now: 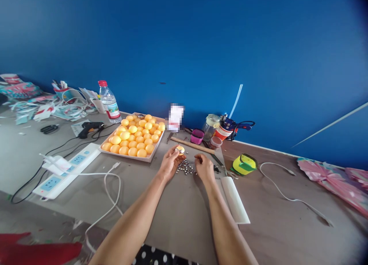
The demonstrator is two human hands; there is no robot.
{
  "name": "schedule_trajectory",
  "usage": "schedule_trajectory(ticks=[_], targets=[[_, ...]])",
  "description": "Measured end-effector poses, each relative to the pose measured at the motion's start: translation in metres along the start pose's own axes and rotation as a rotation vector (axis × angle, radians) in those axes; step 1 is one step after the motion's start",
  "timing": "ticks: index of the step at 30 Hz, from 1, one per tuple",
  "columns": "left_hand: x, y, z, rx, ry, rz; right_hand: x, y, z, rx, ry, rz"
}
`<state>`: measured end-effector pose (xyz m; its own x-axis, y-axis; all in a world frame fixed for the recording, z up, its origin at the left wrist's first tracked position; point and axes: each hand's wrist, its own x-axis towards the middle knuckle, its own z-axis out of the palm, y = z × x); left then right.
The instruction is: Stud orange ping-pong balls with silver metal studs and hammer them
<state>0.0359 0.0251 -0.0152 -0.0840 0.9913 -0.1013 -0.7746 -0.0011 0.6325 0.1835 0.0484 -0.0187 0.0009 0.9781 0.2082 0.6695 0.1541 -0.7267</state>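
Observation:
My left hand (170, 162) holds an orange ball (180, 149) up between its fingertips, just above a small heap of shiny metal beads (185, 167) on the table. My right hand (203, 166) rests beside that heap, fingers curled and pinched at the beads; what it grips is too small to see. A shallow tray (128, 155) full of several orange balls (135, 136) stands to the left of my left hand.
A white power strip (67, 169) with plugs and cables lies at left, a black glue gun (89, 127) and water bottle (109, 102) behind it. A wooden stick (192, 145), cups and jars (214, 130), a yellow-green object (243, 164) and a white cable (290, 198) are to the right.

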Motion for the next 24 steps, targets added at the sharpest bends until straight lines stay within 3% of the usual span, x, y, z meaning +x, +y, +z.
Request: schedule_trajectory(ticks=[6,16,20,24], targets=[[-0.002,0.001,0.001,0.022,-0.01,0.007,0.002,0.0,-0.001,0.26,-0.032,0.029],[-0.004,-0.004,0.001,0.081,-0.102,-0.034,-0.004,-0.019,0.002,1.116,-0.153,0.192],[-0.004,-0.004,0.001,0.089,-0.123,-0.035,-0.006,-0.024,0.0,1.213,-0.255,0.203],[-0.006,-0.001,0.003,0.087,-0.137,-0.049,-0.007,-0.024,0.001,1.162,-0.236,0.207]])
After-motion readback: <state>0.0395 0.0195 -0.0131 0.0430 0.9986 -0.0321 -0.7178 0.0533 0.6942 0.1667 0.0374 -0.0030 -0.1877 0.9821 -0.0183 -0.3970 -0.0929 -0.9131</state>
